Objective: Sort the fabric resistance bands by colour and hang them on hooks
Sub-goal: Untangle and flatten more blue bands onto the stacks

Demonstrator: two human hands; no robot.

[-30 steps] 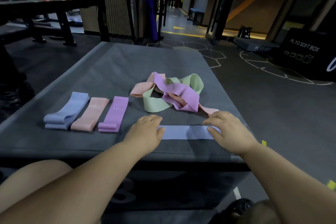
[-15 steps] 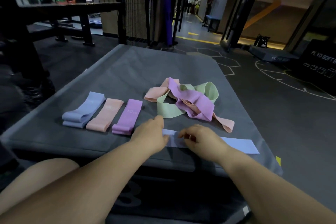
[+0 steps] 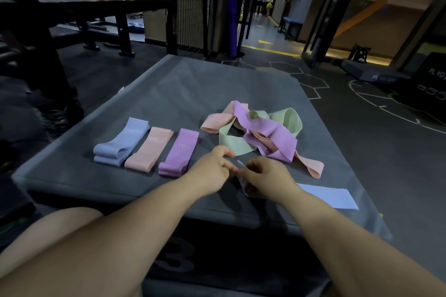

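The blue band (image 3: 328, 196) lies flat at the near right edge of the plyo box (image 3: 217, 84), long axis running left to right. Its left end is pinched in the fingers of both the left hand (image 3: 212, 170) and right hand (image 3: 268, 177); the free end extends right, on the right hand's side. It is pale, matte fabric. Three folded bands (image 3: 144, 144) sit in a row to the left; a tangled pile (image 3: 260, 131) lies beyond.

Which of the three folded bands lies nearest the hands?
The purple band, rightmost in the row, right beside the left hand; the peach and blue lie farther left.
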